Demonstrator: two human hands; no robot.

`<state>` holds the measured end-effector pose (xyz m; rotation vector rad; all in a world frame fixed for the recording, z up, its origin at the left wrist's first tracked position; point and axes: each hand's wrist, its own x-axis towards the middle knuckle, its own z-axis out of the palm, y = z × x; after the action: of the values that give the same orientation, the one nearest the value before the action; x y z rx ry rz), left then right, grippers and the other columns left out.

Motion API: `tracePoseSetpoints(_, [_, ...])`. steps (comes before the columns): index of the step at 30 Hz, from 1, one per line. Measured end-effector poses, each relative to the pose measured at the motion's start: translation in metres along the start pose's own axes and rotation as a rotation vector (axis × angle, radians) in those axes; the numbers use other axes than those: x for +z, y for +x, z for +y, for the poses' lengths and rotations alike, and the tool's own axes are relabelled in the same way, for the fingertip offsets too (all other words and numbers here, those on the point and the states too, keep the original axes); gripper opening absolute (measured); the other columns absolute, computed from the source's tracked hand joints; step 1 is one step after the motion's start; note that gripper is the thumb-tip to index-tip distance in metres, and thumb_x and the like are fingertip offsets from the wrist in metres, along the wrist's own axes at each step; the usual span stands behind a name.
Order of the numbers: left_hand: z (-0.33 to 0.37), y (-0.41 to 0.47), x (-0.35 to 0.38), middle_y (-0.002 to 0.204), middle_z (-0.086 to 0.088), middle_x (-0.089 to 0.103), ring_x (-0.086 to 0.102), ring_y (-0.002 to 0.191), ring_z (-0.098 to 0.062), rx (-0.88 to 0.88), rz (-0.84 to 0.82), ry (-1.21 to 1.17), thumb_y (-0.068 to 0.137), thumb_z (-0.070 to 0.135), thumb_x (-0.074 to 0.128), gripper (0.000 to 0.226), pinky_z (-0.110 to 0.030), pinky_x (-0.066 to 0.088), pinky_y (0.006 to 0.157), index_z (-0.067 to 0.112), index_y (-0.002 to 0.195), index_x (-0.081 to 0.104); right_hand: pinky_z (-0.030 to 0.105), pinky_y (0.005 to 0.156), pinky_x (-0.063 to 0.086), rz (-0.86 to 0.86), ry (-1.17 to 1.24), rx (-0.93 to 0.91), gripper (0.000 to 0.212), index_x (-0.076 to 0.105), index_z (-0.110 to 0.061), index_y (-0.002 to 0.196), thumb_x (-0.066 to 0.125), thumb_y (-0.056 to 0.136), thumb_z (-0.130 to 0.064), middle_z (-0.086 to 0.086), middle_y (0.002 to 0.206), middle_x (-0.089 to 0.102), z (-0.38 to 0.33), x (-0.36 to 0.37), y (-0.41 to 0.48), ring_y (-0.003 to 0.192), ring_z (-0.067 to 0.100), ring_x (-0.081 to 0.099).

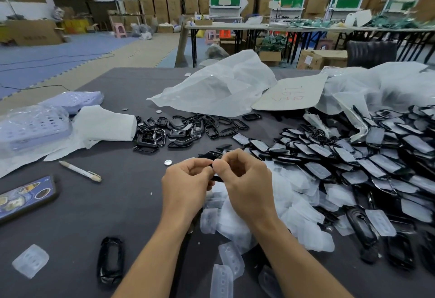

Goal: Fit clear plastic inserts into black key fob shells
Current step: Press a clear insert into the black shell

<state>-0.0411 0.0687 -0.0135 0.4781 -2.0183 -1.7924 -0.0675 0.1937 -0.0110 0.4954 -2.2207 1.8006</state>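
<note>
Above the worktop's (122,205) middle, toward its near edge, the left hand (186,180) and the right hand (244,177) pinched one black shell (217,178) between curled fingers, over clear inserts (226,224).

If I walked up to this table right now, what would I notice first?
The left hand and right hand pinch one black plastic key fob shell at the middle of the dark grey table. To the right spreads a big heap of black shells with clear inserts. Under the wrists lies a pile of loose clear plastic inserts.
</note>
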Motion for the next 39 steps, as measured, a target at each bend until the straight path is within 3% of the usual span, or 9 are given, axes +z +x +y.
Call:
tracePoseSetpoints(5, [-0.003,0.007,0.003,0.076,0.003,0.08,0.079,0.072,-0.016,-0.044,-0.018,-0.045,0.087,0.001,0.069,0.039,-0.025,0.063,0.067,0.036,0.08,0.083,0.013,0.058,0.046,-0.001,0.112,0.062,0.028,0.069,-0.028,0.091,0.063,0.089,-0.001,-0.007,0.062,0.069,0.0,0.001,0.004,0.057,0.006,0.065])
tracePoseSetpoints(7, [-0.005,0.009,0.003,0.079,0.0,0.081,0.079,0.075,-0.019,-0.071,-0.021,-0.081,0.087,-0.002,0.069,0.033,-0.029,0.064,0.068,0.028,0.082,0.083,0.014,0.055,0.045,0.019,0.136,0.091,0.026,0.068,-0.027,0.095,0.067,0.089,-0.002,-0.002,0.059,0.069,0.001,-0.001,0.006,0.052,0.006,0.061])
tracePoseSetpoints(11, [-0.005,0.01,0.003,0.082,-0.003,0.081,0.079,0.078,-0.017,-0.096,-0.034,-0.176,0.089,-0.004,0.073,0.023,-0.024,0.061,0.061,0.017,0.097,0.079,0.022,0.048,0.044,0.049,0.256,0.161,0.012,0.075,-0.015,0.077,0.081,0.084,-0.007,0.007,0.061,0.07,0.006,-0.007,0.012,0.045,0.014,0.054])
tracePoseSetpoints(16, [-0.001,0.009,0.002,0.088,-0.009,0.081,0.08,0.082,-0.019,-0.13,-0.09,-0.306,0.092,-0.005,0.07,0.018,-0.023,0.06,0.061,0.01,0.1,0.078,0.021,0.047,0.044,0.057,0.342,0.237,0.021,0.078,-0.014,0.076,0.075,0.088,0.003,0.006,0.056,0.065,0.009,-0.007,0.015,0.047,0.015,0.054])
tracePoseSetpoints(20, [0.0,0.012,0.0,0.092,-0.01,0.081,0.08,0.086,-0.022,-0.149,-0.111,-0.341,0.097,-0.005,0.062,0.024,-0.024,0.061,0.064,0.011,0.1,0.079,0.024,0.05,0.048,0.034,0.345,0.242,0.03,0.08,-0.017,0.079,0.067,0.092,0.007,0.01,0.065,0.071,0.01,-0.008,0.016,0.053,0.017,0.06])
tracePoseSetpoints(24, [0.0,0.013,0.0,0.093,-0.009,0.082,0.08,0.087,-0.022,-0.152,-0.112,-0.34,0.099,-0.004,0.06,0.026,-0.024,0.061,0.063,0.014,0.097,0.08,0.023,0.051,0.048,0.07,0.323,0.232,0.018,0.077,-0.015,0.089,0.072,0.089,0.002,0.004,0.063,0.069,0.012,-0.009,0.016,0.052,0.015,0.061])
tracePoseSetpoints(31, [0.0,0.012,-0.003,0.09,-0.008,0.082,0.08,0.084,-0.021,-0.148,-0.09,-0.321,0.098,-0.002,0.062,0.038,-0.022,0.06,0.061,0.023,0.08,0.085,0.022,0.055,0.049,0.099,0.256,0.139,0.017,0.078,-0.016,0.077,0.078,0.085,0.0,0.007,0.064,0.07,0.012,-0.016,0.017,0.053,0.016,0.059])
tracePoseSetpoints(35, [0.001,0.011,-0.002,0.091,-0.008,0.082,0.08,0.086,-0.021,-0.148,-0.099,-0.312,0.099,-0.001,0.062,0.028,-0.023,0.06,0.062,0.018,0.092,0.082,0.023,0.059,0.051,0.105,0.246,0.123,0.02,0.08,-0.018,0.08,0.076,0.087,0.0,0.004,0.066,0.072,0.011,-0.018,0.018,0.055,0.015,0.062])
tracePoseSetpoints(39, [0.001,0.01,-0.002,0.09,-0.008,0.082,0.08,0.084,-0.021,-0.156,-0.097,-0.302,0.098,-0.001,0.063,0.026,-0.023,0.06,0.062,0.016,0.094,0.081,0.035,0.068,0.059,0.115,0.242,0.114,0.023,0.081,-0.02,0.083,0.075,0.086,0.003,0.004,0.074,0.076,0.012,-0.02,0.018,0.064,0.019,0.068])
